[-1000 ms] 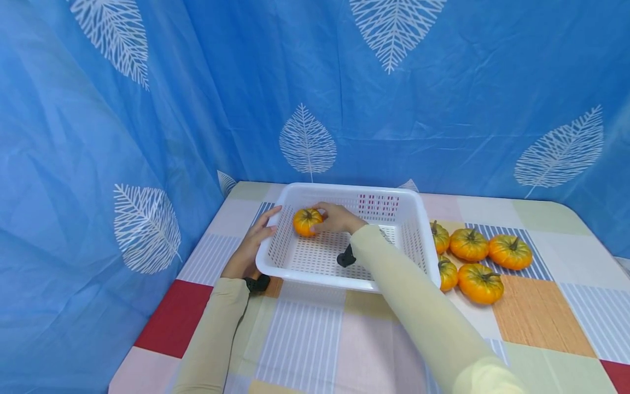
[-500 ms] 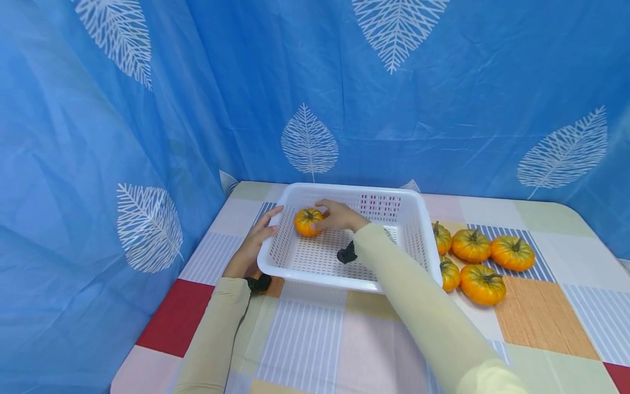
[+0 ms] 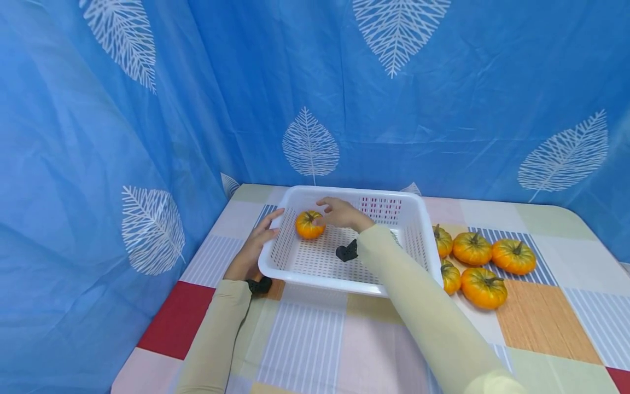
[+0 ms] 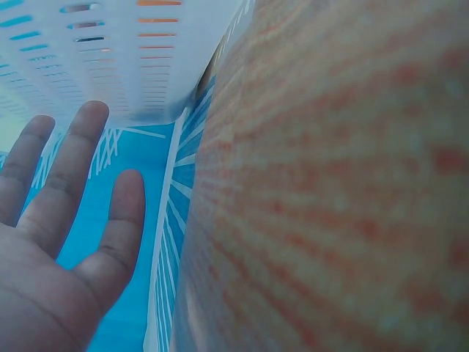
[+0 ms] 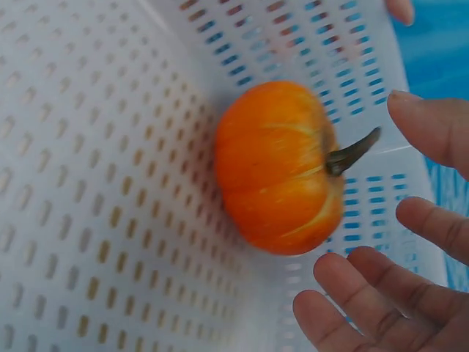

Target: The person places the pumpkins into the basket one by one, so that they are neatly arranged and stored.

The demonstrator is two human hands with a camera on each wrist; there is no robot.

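A small orange pumpkin with a short dark stem sits at the left end of a white perforated plastic basket. My right hand hovers over the basket just right of that pumpkin. In the right wrist view its fingertips are spread, with a gap between them and the pumpkin. Outside the basket's left end is my left hand, its fingertips at the rim. The left wrist view shows its fingers extended and separated near the basket's slotted wall.
Several more pumpkins lie on the checked tablecloth against and beyond the basket's right side. A blue curtain with white leaf prints hangs behind and to the left of the table. Black straps are on both wrists.
My right fingers have come off the pumpkin in the basket, and the hand has shifted slightly up and right. The pumpkin stays put. The left hand keeps its place at the basket's left end.
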